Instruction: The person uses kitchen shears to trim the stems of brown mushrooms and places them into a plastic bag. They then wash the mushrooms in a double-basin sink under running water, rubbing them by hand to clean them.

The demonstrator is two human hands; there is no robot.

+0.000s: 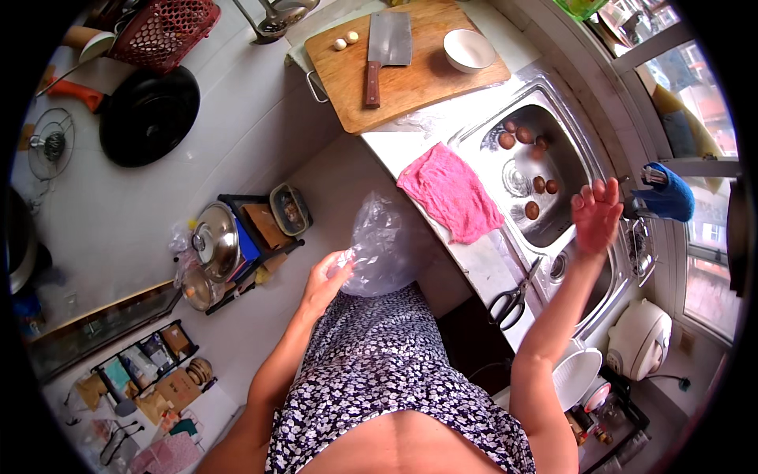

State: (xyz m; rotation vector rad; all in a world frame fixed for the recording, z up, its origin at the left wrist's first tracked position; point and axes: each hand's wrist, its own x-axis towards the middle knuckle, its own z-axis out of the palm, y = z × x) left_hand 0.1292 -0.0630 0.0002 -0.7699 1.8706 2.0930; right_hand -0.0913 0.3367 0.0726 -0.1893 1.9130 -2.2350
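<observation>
My left hand [327,283] pinches the gathered edge of a clear plastic bag [382,249], which hangs puffed out in front of my floral dress. My right hand [597,216] is raised over the right rim of the steel sink [553,234], by the faucet, palm up with the fingers slightly curled and nothing in it. Several round brown items [523,135], possibly mushrooms, lie scattered in the sink basin around the drain. A pink cloth [450,194] is spread on the counter along the sink's near side. Black-handled scissors [510,305] lie beside the smaller basin.
A wooden cutting board [331,71] holds a cleaver [389,44], a white bowl [469,51] and two small pale pieces [346,40]. A blue cloth [669,192] hangs over the faucet. A black shelf rack [260,237] with pot lids stands left. A rice cooker [639,339] sits at right.
</observation>
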